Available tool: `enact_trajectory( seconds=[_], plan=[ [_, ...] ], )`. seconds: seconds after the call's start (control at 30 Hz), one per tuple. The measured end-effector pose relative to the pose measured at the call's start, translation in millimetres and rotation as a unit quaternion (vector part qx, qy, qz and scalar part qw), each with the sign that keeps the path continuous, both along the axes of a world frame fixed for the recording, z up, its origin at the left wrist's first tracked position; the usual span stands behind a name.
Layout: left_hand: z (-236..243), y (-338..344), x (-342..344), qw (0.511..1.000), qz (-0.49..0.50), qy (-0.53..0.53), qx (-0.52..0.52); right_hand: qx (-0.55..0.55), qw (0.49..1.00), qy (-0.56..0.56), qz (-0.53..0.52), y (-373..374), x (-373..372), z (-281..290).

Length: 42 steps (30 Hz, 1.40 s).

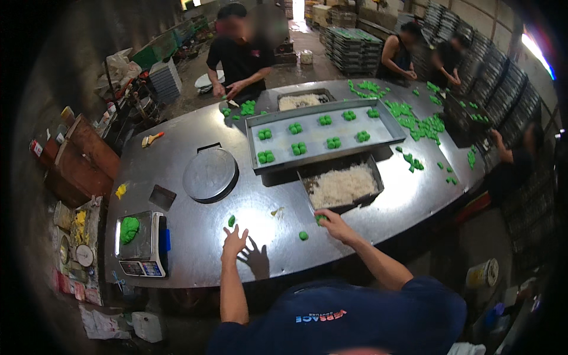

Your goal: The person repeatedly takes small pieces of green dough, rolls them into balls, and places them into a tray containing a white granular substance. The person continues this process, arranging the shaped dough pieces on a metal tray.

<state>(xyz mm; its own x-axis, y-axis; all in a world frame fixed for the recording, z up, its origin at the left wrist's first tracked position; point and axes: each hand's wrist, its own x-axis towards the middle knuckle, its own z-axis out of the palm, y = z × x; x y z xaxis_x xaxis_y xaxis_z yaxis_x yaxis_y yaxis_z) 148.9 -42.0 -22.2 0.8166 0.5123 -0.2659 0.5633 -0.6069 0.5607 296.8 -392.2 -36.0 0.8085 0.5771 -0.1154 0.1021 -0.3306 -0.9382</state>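
Observation:
My left hand (234,241) reaches over the metal table with its fingers spread and nothing in it. Just beyond its fingertips lies a small green dough piece (231,220). My right hand (335,226) is closed on a green dough ball (320,219), partly hidden by the fingers. It is at the near edge of a dark pan (378,188) of white shreds (343,184) that look like grated coconut. Between my hands another green dough ball (303,235) rests on the table. Behind the pan, a large metal tray (269,165) carries green balls in clusters.
A scale (142,268) bearing a green dough lump (129,229) stands at the left. Nearby are a round metal lid (210,171), a small dark plate (162,197) and a brush (152,139). Green pieces (420,124) lie at the right. Co-workers (239,65) stand around the table.

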Motion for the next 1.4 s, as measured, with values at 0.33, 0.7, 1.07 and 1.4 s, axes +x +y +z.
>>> enact_trajectory(
  seconds=[0.33,0.7,1.07,1.4],
  plan=[
    [87,-147,34,0.644,0.111,-0.41,-0.636,0.194,0.928,-0.318,-0.011,100,-103,100],
    [84,-169,46,0.782,-0.263,-0.564,-0.031,0.373,0.844,0.383,-0.044,51,-79,100],
    [46,-193,72,0.9,-0.026,-0.3,-0.314,0.047,0.993,0.104,0.027,28,137,1],
    [20,-177,60,0.895,0.186,-0.266,-0.306,-0.198,0.736,-0.553,0.337,48,221,-94]
  ],
)
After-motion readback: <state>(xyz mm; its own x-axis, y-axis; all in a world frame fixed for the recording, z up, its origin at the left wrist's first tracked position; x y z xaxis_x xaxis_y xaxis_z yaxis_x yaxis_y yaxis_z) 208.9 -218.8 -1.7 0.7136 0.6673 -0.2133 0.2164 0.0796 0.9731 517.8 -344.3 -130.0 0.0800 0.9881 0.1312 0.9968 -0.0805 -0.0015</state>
